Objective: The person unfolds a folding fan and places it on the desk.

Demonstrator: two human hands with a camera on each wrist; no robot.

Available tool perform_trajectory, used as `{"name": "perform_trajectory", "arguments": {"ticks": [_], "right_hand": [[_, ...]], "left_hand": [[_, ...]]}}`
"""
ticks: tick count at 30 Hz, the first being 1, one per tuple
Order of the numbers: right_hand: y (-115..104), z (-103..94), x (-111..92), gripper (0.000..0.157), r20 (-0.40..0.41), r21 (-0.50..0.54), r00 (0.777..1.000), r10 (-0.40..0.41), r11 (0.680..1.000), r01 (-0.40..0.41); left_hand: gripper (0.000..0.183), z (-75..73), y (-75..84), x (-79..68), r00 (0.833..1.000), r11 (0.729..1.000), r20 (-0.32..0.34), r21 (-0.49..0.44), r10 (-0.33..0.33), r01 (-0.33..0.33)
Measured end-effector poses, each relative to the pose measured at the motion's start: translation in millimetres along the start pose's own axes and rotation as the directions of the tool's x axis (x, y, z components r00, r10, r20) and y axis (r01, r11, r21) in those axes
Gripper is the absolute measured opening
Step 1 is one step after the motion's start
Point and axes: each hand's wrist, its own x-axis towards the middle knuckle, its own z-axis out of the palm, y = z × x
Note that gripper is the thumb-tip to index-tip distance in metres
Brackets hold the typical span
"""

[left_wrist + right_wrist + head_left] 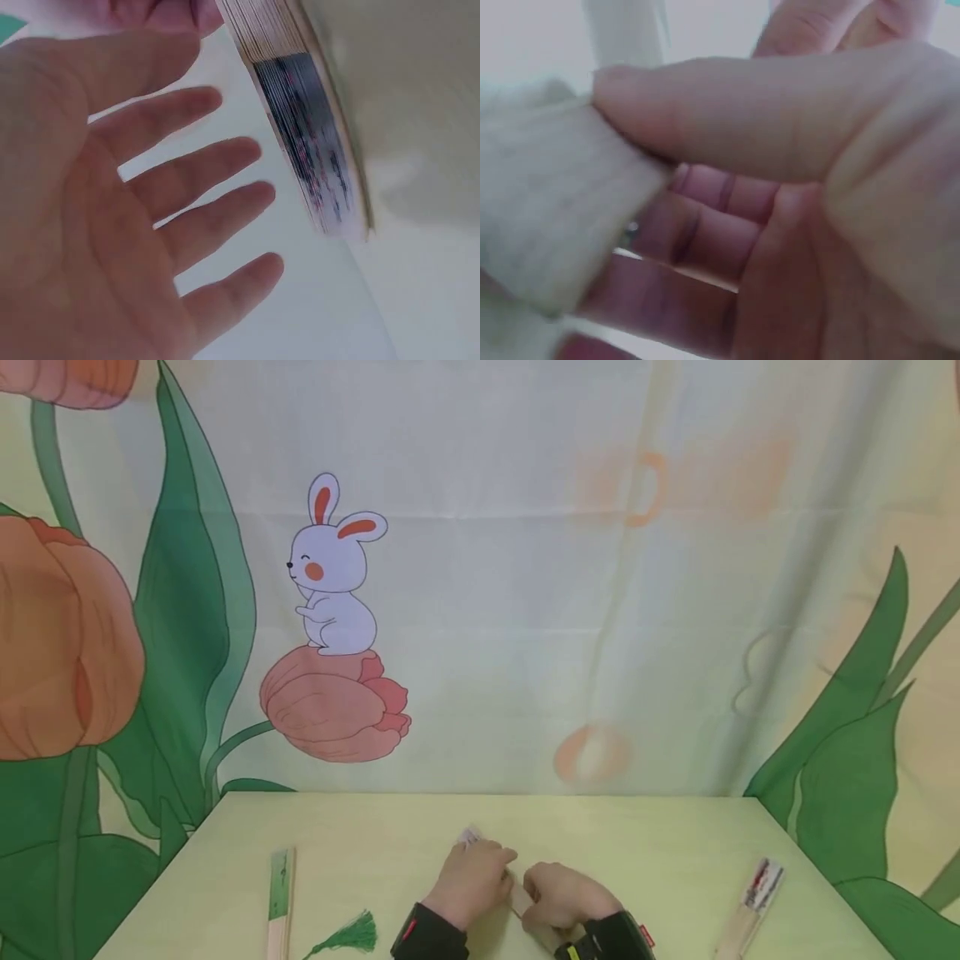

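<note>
A folded fan [521, 899] with pale ribs slants across the near middle of the table, between the two hands. Dark print with red specks marks the pleated leaf of this fan [307, 142] in the left wrist view. My right hand [567, 896] pinches its narrow end; the thumb presses on the ribs [562, 195], and a small shiny rivet shows near the fingers. Beside the leaf end, my left hand [474, 878] has its fingers spread and nearly straight, with a slight gap to the fan in the left wrist view [142, 195].
A green-leafed folded fan [280, 885] lies to the left, with a green tassel [352, 935] near it. Another folded fan [763, 885] with a dark-printed leaf lies to the right. Behind the pale table [637, 827] hangs a printed curtain [487, 610].
</note>
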Motion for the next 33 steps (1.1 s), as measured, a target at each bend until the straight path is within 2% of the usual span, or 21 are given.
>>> {"name": "perform_trajectory", "arguments": {"ticks": [4, 6, 9, 12, 17, 21, 23, 26, 28, 30, 31, 33], "right_hand": [[2, -9.5, -10, 0.016, -0.006, 0.107, 0.997, -0.079, 0.991, 0.079], [2, -18.1, -15, 0.016, -0.031, 0.161, 0.995, -0.095, 0.982, 0.099], [1, -29.8, -22, 0.015, -0.082, 0.24, 0.992, -0.096, 0.964, 0.114], [-3, -37.8, -30, 0.015, -0.138, 0.322, 0.986, -0.089, 0.938, 0.13], [-15, -39.3, -41, 0.02, -0.173, 0.448, 0.978, -0.114, 0.875, 0.181], [-26, -38.3, -52, 0.026, -0.213, 0.508, 0.969, -0.127, 0.832, 0.221], [-30, -38.5, -58, 0.025, -0.24, 0.518, 0.962, -0.127, 0.822, 0.238], [-34, -37.3, -67, 0.023, -0.242, 0.556, 0.963, -0.118, 0.797, 0.238], [-37, -36.4, -69, 0.022, -0.243, 0.559, 0.962, -0.125, 0.792, 0.244], [-41, -35.7, -69, 0.024, -0.251, 0.553, 0.959, -0.13, 0.794, 0.253], [-44, -35.8, -69, 0.027, -0.26, 0.544, 0.956, -0.135, 0.798, 0.261], [-50, -36.3, -67, 0.034, -0.283, 0.53, 0.948, -0.147, 0.799, 0.282]], "left_hand": [[0.019, -12.3, -0.5, -2.7, 0.989, 0.997, -0.144, -0.083, -0.02, 0.008], [0.016, -20.7, -0.9, -1.6, 0.976, 0.986, -0.208, -0.166, -0.069, 0.035], [0.014, -30.5, 0.8, 0.2, 0.954, 0.948, -0.249, -0.307, -0.167, 0.085], [0.018, -36.0, 5.6, 1.8, 0.939, 0.878, -0.226, -0.461, -0.259, 0.131], [0.026, -38.1, 13.0, 0.7, 0.936, 0.742, -0.116, -0.645, -0.333, 0.184], [0.028, -41.8, 17.6, -0.3, 0.946, 0.677, -0.082, -0.718, -0.315, 0.163], [0.027, -43.7, 19.9, -2.7, 0.953, 0.645, -0.074, -0.751, -0.295, 0.141], [0.025, -47.1, 23.8, -12.0, 0.962, 0.566, -0.023, -0.812, -0.271, 0.14], [0.023, -49.1, 24.0, -18.1, 0.966, 0.516, -0.001, -0.845, -0.26, 0.138], [0.023, -51.4, 24.3, -22.4, 0.969, 0.485, 0.004, -0.865, -0.246, 0.127], [0.024, -52.6, 24.5, -23.4, 0.971, 0.48, -0.001, -0.87, -0.239, 0.117], [0.025, -55.1, 24.2, -23.9, 0.973, 0.49, -0.03, -0.867, -0.23, 0.089]]}}
